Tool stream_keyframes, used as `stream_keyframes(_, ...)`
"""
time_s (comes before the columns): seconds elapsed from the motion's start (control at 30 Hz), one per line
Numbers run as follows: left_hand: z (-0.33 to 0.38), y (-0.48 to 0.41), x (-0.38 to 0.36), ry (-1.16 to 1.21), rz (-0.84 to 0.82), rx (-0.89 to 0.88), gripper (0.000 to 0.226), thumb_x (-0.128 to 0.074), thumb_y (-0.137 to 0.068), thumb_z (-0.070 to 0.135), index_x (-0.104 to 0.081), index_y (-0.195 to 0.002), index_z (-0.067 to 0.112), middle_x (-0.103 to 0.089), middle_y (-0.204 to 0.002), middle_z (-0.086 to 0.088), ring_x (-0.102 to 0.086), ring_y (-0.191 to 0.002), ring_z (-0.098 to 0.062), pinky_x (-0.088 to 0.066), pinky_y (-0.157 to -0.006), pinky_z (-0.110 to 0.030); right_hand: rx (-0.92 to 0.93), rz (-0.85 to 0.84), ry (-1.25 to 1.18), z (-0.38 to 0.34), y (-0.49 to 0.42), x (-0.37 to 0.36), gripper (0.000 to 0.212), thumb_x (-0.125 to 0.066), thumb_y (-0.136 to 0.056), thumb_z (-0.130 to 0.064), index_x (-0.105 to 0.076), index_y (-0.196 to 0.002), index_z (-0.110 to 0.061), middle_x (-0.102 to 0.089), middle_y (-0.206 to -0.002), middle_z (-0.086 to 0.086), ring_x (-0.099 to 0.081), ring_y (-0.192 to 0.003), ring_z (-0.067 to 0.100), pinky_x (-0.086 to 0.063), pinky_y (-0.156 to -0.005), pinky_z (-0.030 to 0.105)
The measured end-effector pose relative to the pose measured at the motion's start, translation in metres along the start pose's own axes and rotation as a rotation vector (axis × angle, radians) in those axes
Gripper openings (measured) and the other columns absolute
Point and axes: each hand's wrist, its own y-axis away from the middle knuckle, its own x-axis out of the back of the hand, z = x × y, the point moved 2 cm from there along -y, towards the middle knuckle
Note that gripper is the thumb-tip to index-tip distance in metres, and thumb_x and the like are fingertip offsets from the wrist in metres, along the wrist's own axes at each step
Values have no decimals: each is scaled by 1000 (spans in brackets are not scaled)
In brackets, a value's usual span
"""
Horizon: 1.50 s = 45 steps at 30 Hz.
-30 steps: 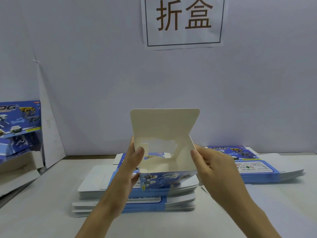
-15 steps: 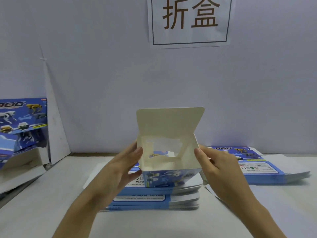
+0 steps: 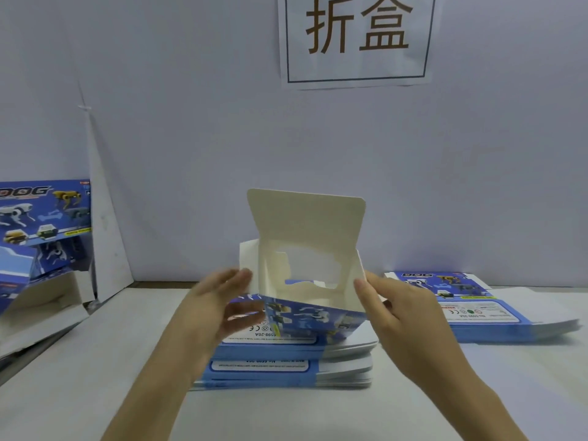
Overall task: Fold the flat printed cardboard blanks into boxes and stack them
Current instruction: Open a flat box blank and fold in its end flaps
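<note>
The tabletop (image 3: 95, 361) carries a stack (image 3: 286, 367) of flat blanks directly under the box. A 2nd stack (image 3: 496, 316) lies to the right of the box, and folded boxes (image 3: 41, 224) lean well to its left. The box (image 3: 311, 316) is held in the air just above the stack, mouth upward and printed front toward the camera. Its lid (image 3: 305, 218) stands upright at the back.

The right hand (image 3: 397, 316) is clamped on the box's right wall, with the thumb on the upper edge and the fingers outside. The left hand (image 3: 206, 310) is blurred at the box's left side, fingertips at the side flap (image 3: 249, 259), which stands up and outward. Whether that grip is closed on the flap or only touching it cannot be told.

The step in hand is judged to be the tucking of the side flap before the lid is closed. The box should be kept square by the right grip, with the wall pinched lightly so that it is not bowed inward. The flap is best pushed in along its crease with flat fingertips until it lies level across the mouth. Only then should the lid be brought forward and its edge slid inside the front wall. Pressure should be kept off the window (image 3: 311, 268) cut in the back wall, where the card is likely to buckle.
</note>
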Motion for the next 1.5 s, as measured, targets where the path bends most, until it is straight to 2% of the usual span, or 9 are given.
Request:
stream_keyframes(0.1, 11, 20, -6, -975, 466, -628, 33, -62, -90, 15, -62, -123, 12, -62, -112, -8, -60, -85, -26, -40, -68, -21, 22, -53, 66, -11, 3, 0, 41, -32, -90, -50, -64, -87, -26, -53, -59, -15, -54, -62, 6, -39, -59, 19)
stream_keyframes(0.2, 7, 35, -27, -1265, 473, -620, 35, -50, -95, 25, -59, -125, 11, -61, -125, -9, -60, -101, -32, -45, -75, -36, 43, -62, 148, -20, 7, -1, 47, -23, -90, -53, -63, -100, -30, -61, -80, -10, -59, -76, 9, -46, -70, 29)
stream_keyframes(0.4, 8, 41, -31, -1279, 501, -542, 33, -49, -96, 20, -54, -128, 14, -68, -86, -9, -61, -77, -32, -31, -58, -27, 60, -61, 244, -23, 7, 3, 46, -16, -90, -52, -56, -98, -31, -55, -76, -10, -57, -75, 11, -42, -63, 25)
stream_keyframes(0.5, 7, 45, -37, -1199, 417, -596, 23, -49, -88, 0, -62, -107, 3, -37, -55, 5, -36, -49, -20, -15, -46, -18, 46, -61, 291, -22, 7, -1, 33, -22, -95, -41, -51, -87, -27, -49, -71, -9, -52, -67, 14, -33, -54, 21)
stream_keyframes(0.87, 0, 41, -39, -1137, 252, -770, 15, -58, -86, 2, -70, -94, 7, -54, -52, -2, -45, -45, -26, -29, -42, -24, -146, -83, 403, -14, 1, 5, 45, -30, -99, -36, -28, -57, -23, -34, -56, -7, -37, -58, 15, -19, -57, 32)
stream_keyframes(1.03, 0, 34, -37, -592, 67, -743, 62, -63, -75, 54, -43, -133, 45, -57, -109, 39, -54, -105, 17, -44, -89, -7, -406, -41, -258, 2, -7, 17, 44, -52, -94, -21, -47, -52, -8, -40, -44, -5, -45, -46, 11, -49, -52, 19)
stream_keyframes(1.17, -15, 29, -43, -598, -125, -737, 116, -78, -59, 60, -1, -145, 51, -27, -149, 21, -35, -137, -5, -44, -105, -42, -574, -61, -654, 0, -7, 21, 16, -56, -89, -7, -71, -87, -13, -72, -70, 1, -70, -60, 17, -57, -52, 29)
stream_keyframes(1.33, -29, 21, -49, -965, 115, -850, 137, -77, -44, 71, 8, -144, 30, -22, -151, -18, -27, -139, -34, -36, -102, -64, -553, -122, -758, -4, -5, 21, 21, -54, -87, 0, -69, -94, -12, -72, -85, 8, -70, -63, 18, -56, -52, 29)
stream_keyframes(1.5, -17, 16, -31, -660, -195, -800, 95, -80, -56, 61, -31, -137, 46, -44, -122, 35, -48, -116, 10, -46, -74, -2, -449, -140, -650, 4, -11, 36, 24, -52, -86, 1, -71, -90, -15, -73, -76, 7, -70, -64, 22, -57, -50, 31)
